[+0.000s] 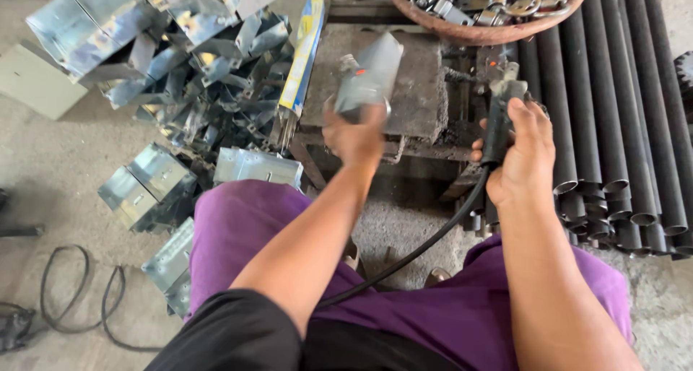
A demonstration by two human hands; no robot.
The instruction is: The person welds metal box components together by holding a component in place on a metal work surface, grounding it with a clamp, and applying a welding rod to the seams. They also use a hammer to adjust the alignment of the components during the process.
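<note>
My left hand (355, 136) grips a folded shiny metal box piece (369, 75) and holds it up above a flat grey metal work plate (419, 104). My right hand (518, 151) is closed around the dark handle of a welding electrode holder (499, 115), whose black cable (426, 245) runs down across my lap. The holder's tip sits near the plate's right edge. My purple trousers (245, 227) fill the lower middle.
A heap of shiny folded metal boxes (180, 68) lies at the left, with more on the floor (148, 187). A yellow-blue packet of welding rods (303, 53) leans beside the plate. Dark steel pipes (621, 125) are stacked at right. A basin of metal rings (484, 10) is behind. Loose cables (72, 291) lie lower left.
</note>
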